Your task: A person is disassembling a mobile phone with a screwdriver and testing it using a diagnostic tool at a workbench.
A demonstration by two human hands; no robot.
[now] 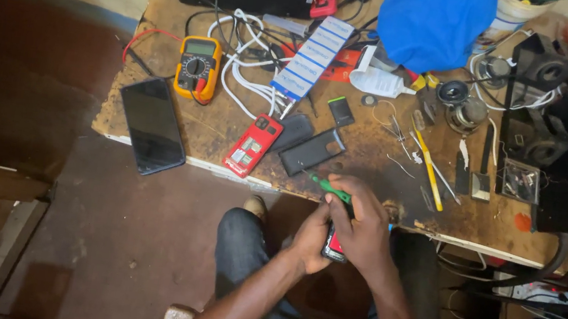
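Fingers first: the right hand [364, 228] is curled tight, fingertips pinching a green-handled screwdriver [329, 186] whose handle pokes out toward the upper left, just over the bench edge. The left hand [311, 240] is wrapped from below around a small red-and-black phone [333, 248], fingers closed on it, only a sliver of the body showing between the two palms. Where the tip meets the phone is hidden, so I cannot tell whether it touches. Both hands sit low centre in the frame, above the person's jeans-clad knees, just off the front edge of the workbench [153, 129].

Moving outward onto the bench: just above the hands lie two dark phone back covers [311, 151], and beside them to the left an opened red phone [254, 144] showing its inner parts. Further left, a black smartphone [152, 125] hangs over the bench's front edge, screen dark. Behind it sits a yellow multimeter [198, 67] with red and black leads. White cables [246, 64] tangle at upper centre beside a strip of blue-and-white boxes [312, 59]. To the right of the hands, a yellow tool [429, 170] and tweezers lie on the wood; a blue cloth [432, 20] fills the top centre, with small speakers [457, 103] near it.
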